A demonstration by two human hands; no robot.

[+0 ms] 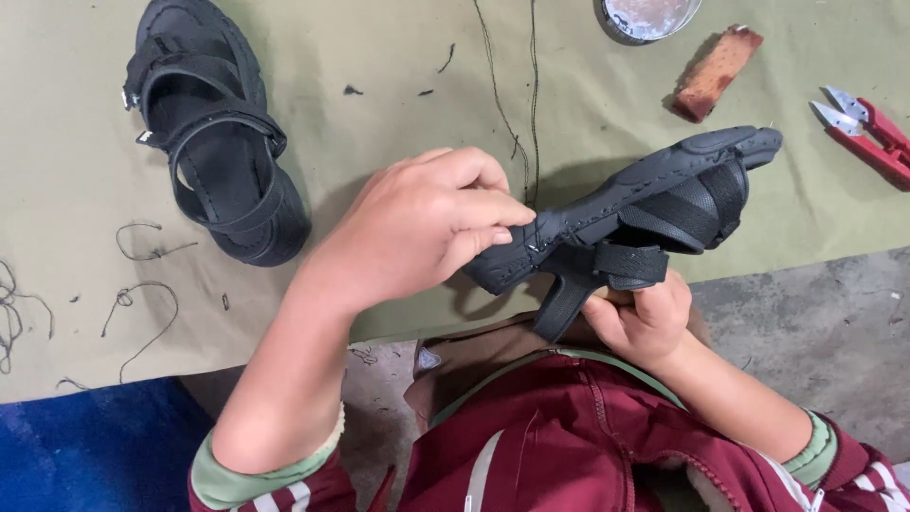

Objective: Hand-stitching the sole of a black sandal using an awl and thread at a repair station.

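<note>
A black strapped sandal (645, 209) is held on its side above the edge of the olive-green cloth (379, 57). My left hand (422, 223) pinches the heel end of its sole, where a line of stitching runs along the rim. My right hand (640, 318) grips the straps from below. A dark thread (502, 95) runs from the sandal up across the cloth. The matching second black sandal (213, 133) lies flat on the cloth at upper left.
Red-handled thread snips (867, 128) lie at the right edge. A brown block (716, 71) and a round metal tin (649, 17) sit at the top. Thread scraps (142, 284) litter the left. Concrete floor (815, 322) shows at right, blue fabric (95, 446) at lower left.
</note>
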